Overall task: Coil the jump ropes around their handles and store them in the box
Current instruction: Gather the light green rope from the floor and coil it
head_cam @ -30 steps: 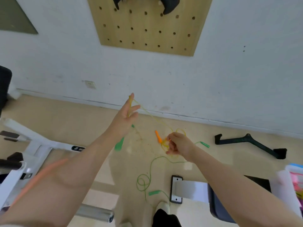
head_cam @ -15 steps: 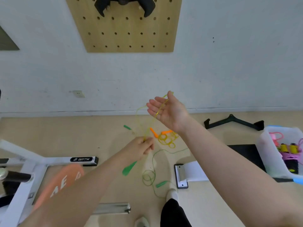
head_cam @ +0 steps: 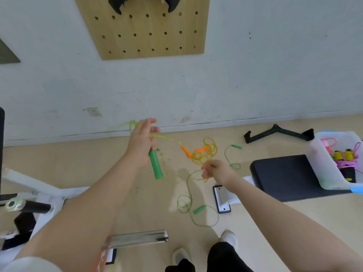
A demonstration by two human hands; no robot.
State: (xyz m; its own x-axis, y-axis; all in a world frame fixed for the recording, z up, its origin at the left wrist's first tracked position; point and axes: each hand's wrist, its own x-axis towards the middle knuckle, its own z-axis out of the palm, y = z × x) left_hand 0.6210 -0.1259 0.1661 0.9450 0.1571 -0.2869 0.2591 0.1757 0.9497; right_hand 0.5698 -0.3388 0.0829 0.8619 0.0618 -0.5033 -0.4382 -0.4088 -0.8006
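Note:
My left hand (head_cam: pixel 142 140) grips a green jump-rope handle (head_cam: pixel 155 164) that points down, with thin yellow-green cord looped over its fingers. My right hand (head_cam: pixel 215 171) pinches the same cord lower and to the right. On the floor lie a yellow rope (head_cam: pixel 206 152) with orange handles in a loose tangle, and a green rope (head_cam: pixel 186 201) with another green handle (head_cam: pixel 199 209). The clear storage box (head_cam: pixel 322 169) stands at the far right on a dark mat and holds coiled pink and yellow ropes.
A white exercise machine frame (head_cam: pixel 29 185) and a chrome bar (head_cam: pixel 137 237) fill the lower left. A black V-shaped bar (head_cam: pixel 279 132) lies by the wall. A dark mat (head_cam: pixel 284 177) and a phone-like device (head_cam: pixel 222 199) lie right of the ropes. My feet are at the bottom.
My left hand has risen with the green handle and cord. My right hand has dropped from an open raised pose to pinch the cord lower down.

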